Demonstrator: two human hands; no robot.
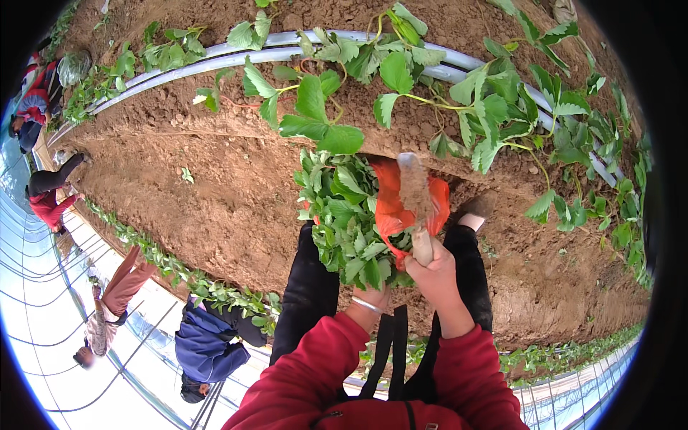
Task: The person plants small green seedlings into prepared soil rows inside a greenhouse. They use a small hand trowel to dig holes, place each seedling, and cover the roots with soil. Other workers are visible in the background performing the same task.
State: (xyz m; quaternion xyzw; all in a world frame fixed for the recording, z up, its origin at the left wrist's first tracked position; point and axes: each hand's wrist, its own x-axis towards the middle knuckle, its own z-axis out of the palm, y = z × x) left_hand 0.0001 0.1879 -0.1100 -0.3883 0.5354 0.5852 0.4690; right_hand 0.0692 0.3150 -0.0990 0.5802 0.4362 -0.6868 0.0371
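Observation:
My right hand [435, 276] is closed around the pale handle of a trowel [414, 188]. Its blade points away from me and is caked with soil. A red plastic bag [389, 204] lies behind the trowel, partly covered by it. Left of the bag, and against it, is a thick bunch of green leafy seedlings [345, 215], which look like strawberry plants. My left hand [372, 295], with a silvery bracelet at the wrist, reaches under the near edge of the leaves. Its fingers are hidden there.
Planted strawberry plants [315, 115] grow along the bed ahead, beside pale pipes [215, 59]. Brown soil [201, 179] stretches left and right between my legs and the bed. Several people are at the left, one in a blue jacket [208, 344] bending over another plant row.

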